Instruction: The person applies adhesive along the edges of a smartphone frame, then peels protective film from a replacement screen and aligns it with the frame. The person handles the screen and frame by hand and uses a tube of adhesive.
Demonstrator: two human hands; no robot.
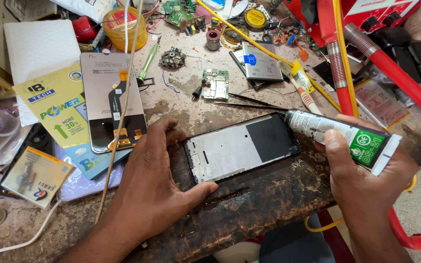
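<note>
Here the left hand [144, 195] lies flat over the near-left corner of a phone frame [242, 146], its grip spread: the thumb runs along the frame's near edge and the fingers curl round the left end, pressing it down on the worn, stained desk [259, 204]. The frame lies open side up, a pale metal plate with a black patch toward its right end, and its long axis runs left to right, tilted slightly up toward the right. The right hand [366, 180] has its grip pressed together around a glue tube [339, 134], thumb on top near the green label, and the tube's dark nozzle points left, touching or just above the frame's far-right corner; which, I cannot tell. So the frame stretches away leftward from the nozzle, and the right hand is the nearer one to that corner, while the left holds the opposite end. Beyond the frame lie thin black tweezers [249, 103], a small circuit board [215, 84], a grey battery [260, 63] and a brush [299, 85]. To the left a display panel [113, 100] rests face down beside yellow and green packaging [57, 104]. A pale wire [123, 107] crosses the panel and passes just left of the left hand; red and yellow hoses [347, 73] run close behind the right hand.
</note>
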